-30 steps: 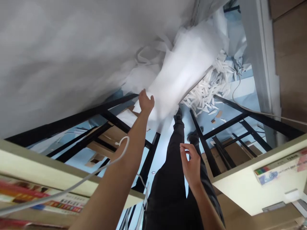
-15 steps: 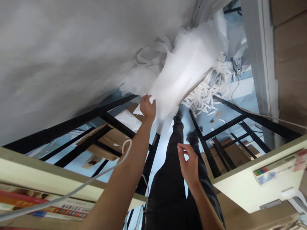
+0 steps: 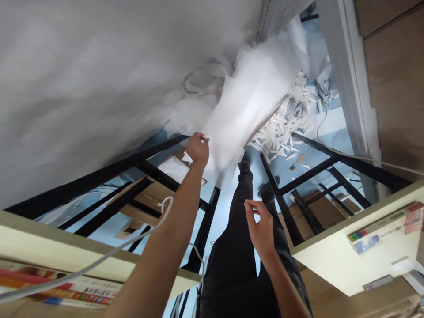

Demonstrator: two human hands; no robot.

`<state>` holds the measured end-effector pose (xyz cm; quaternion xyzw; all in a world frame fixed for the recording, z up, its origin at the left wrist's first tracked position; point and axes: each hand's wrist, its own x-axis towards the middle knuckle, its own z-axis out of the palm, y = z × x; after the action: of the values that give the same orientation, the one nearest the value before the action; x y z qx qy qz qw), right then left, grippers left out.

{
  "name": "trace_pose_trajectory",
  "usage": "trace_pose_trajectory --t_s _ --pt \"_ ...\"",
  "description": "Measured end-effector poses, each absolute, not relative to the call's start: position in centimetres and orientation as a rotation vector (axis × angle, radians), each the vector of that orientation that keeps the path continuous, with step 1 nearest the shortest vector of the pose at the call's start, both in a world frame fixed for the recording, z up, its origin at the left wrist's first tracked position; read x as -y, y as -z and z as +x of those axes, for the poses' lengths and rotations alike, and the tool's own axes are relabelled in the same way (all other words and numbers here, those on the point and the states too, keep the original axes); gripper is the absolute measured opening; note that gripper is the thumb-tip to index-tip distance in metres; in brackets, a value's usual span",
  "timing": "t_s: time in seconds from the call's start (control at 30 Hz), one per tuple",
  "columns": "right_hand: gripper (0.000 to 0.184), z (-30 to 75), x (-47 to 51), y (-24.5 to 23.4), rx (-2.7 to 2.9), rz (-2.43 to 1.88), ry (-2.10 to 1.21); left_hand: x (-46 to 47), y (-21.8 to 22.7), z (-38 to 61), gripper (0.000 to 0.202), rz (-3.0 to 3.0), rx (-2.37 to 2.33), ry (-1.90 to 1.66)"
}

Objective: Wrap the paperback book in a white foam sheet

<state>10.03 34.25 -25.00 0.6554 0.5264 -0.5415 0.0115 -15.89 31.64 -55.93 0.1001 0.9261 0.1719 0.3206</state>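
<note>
My left hand (image 3: pixel 198 149) reaches forward at the left edge of a long white soft sheet (image 3: pixel 243 101), its fingertips curled close together. Whether they pinch anything there is too small to tell. Lower down, my right hand (image 3: pixel 261 225) hovers over my dark trouser legs with thumb and fingertips pressed together in a loop. Nothing I can name shows between those tips. The white sheet slopes down toward my feet from the upper right. Beside it on the floor lies a heap of thin white strips (image 3: pixel 281 126).
Black metal frames (image 3: pixel 165 179) (image 3: pixel 308 174) stand on both sides, under pale table edges (image 3: pixel 82 245). A white cable (image 3: pixel 109 256) crosses near my left arm. A large grey-white surface (image 3: pixel 82 88) fills the upper left. Cardboard (image 3: pixel 395 84) stands at the right.
My left hand has shifted slightly left, and its thumb and fingers have drawn closer together. My right hand keeps its pinch in the same place. The view has turned a little.
</note>
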Motion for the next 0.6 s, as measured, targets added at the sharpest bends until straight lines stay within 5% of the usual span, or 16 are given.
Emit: trace_pose_trajectory --t_s 0.37,0.6 --pt "0.028 10.2 -34.0 25.2 -1.644 2.044 1.699 -32.6 52.9 -16.2 0.02 0.33 -2.395 -0.194" --pt "0.028 9.4 -34.3 26.2 -1.73 1.989 1.767 -34.6 46.6 -12.3 0.008 0.473 -2.469 -0.583"
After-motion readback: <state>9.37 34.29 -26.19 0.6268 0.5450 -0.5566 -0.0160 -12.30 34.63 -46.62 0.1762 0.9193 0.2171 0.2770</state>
